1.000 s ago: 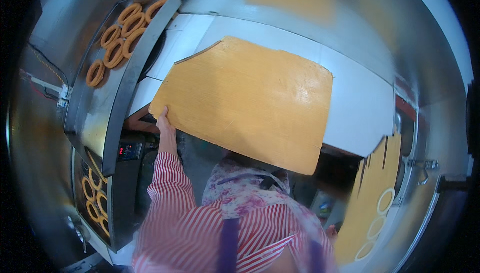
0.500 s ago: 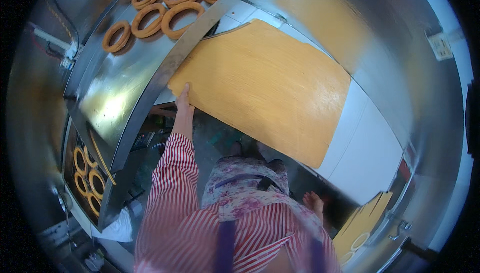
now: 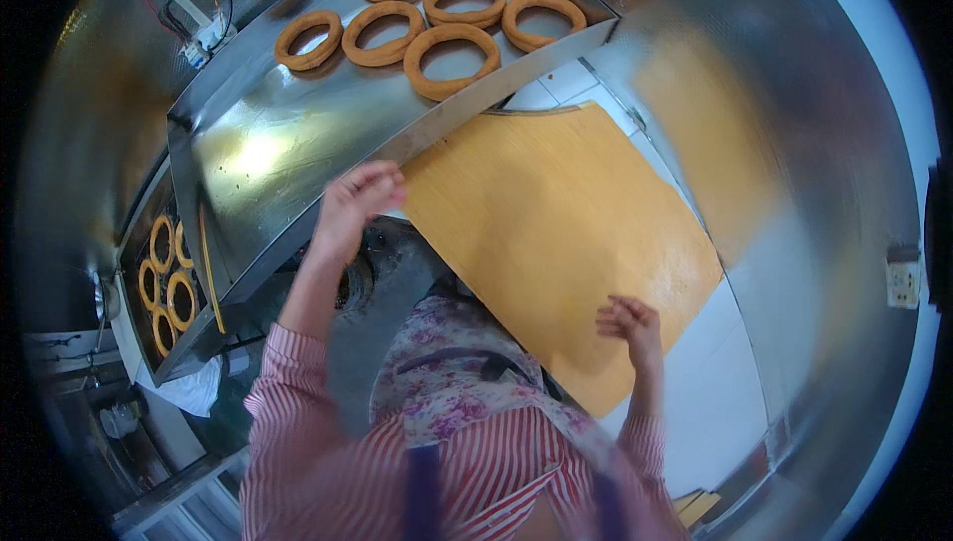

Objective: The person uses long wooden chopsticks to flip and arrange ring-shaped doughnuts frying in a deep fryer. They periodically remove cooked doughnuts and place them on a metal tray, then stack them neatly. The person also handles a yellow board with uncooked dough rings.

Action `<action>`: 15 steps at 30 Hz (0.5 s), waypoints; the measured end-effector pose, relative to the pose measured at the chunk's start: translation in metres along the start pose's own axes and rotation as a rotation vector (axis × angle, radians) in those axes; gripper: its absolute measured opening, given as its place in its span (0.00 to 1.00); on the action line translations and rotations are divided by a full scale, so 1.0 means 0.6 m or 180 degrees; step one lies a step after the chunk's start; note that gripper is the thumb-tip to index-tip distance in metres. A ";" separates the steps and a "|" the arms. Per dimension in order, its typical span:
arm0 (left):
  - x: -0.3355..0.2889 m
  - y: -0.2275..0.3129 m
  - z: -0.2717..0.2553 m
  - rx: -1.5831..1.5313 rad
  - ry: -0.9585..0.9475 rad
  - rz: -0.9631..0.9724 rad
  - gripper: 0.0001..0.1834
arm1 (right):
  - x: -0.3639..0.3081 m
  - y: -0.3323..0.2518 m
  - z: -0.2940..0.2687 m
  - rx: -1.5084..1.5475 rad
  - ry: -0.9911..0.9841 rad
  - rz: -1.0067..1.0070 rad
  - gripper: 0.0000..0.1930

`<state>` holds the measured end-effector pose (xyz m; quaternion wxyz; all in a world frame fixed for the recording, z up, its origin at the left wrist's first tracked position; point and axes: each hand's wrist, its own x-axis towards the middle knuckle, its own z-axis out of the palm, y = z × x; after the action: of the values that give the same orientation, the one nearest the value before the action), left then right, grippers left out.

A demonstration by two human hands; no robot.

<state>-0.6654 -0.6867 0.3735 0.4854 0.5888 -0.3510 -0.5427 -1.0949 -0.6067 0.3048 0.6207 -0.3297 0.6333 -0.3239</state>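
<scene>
Presently, board (image 3: 556, 213) lies on white surface (image 3: 710, 372), left edge beside metal tray (image 3: 303, 129). Left hand (image 3: 349, 208) by tray rim, right hand (image 3: 633, 328) over board's near part; fingers loosely curled, slightly parted. Bare surface right.

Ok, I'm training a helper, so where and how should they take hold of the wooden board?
Grip the wooden board probably near both ends of its long near edge, coming from the apron's side: it is broad, seems to lie flat, and that edge faces the floor.
</scene>
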 end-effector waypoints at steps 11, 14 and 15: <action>0.384 0.020 -0.103 -0.0425 0.0287 -0.0623 0.25 | 0.356 -0.401 0.283 -0.0344 -0.0022 -0.1723 0.21; 0.425 0.005 -0.066 -0.0137 0.0316 -0.0471 0.24 | 0.497 -0.454 0.313 -0.2564 0.0665 -0.2512 0.21; 0.430 0.011 -0.059 -0.0093 0.0336 -0.0381 0.23 | 0.538 -0.455 0.328 -0.2974 0.0783 -0.2728 0.20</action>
<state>-0.5874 -0.9240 0.3006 0.4784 0.6294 -0.2812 -0.5440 -0.8976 -1.0281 0.3400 0.1502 -0.7493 0.5863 -0.2687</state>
